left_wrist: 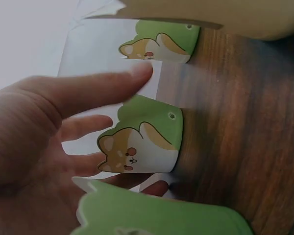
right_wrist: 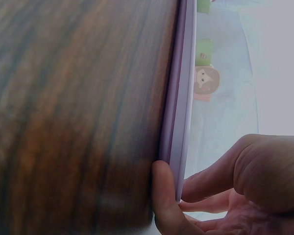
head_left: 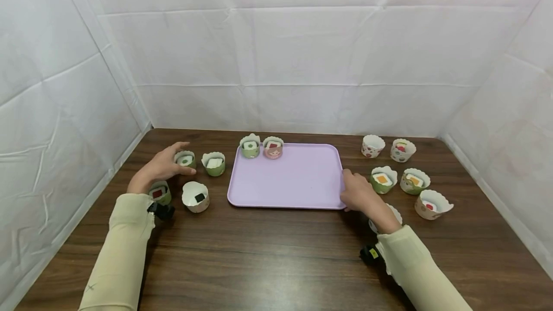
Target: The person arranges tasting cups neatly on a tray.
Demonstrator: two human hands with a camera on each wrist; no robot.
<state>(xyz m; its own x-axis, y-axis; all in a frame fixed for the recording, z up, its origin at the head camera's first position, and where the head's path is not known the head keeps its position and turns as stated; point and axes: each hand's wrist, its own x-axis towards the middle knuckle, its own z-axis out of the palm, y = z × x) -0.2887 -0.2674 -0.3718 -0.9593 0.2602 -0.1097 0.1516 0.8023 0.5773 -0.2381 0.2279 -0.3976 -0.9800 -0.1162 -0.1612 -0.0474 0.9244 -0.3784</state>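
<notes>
Head view, left hand: the left hand is held loosely spread around the reached-for cup, unclenched; whether contact is made cannot be told.
Reached-for cup: stood upright on the table, between left thumb and fingers, well apart from the tray.
Right hand: the tray's right edge, near its close corner, is pinched by the right hand.
Tray cups: a green-walled cup and a pink cup are set at the far left corner, well left of the right hand.
Left neighbours: a plain-topped cup is seen just right of the left hand, a pale cup to its near right.
Step in hand: judged as the taking of the reached-for cup while the tray is steadied.
Next move: a light closing of left thumb and fingers appears called for, the thin wall being likely to buckle; the neighbours should be left unbumped.
</notes>
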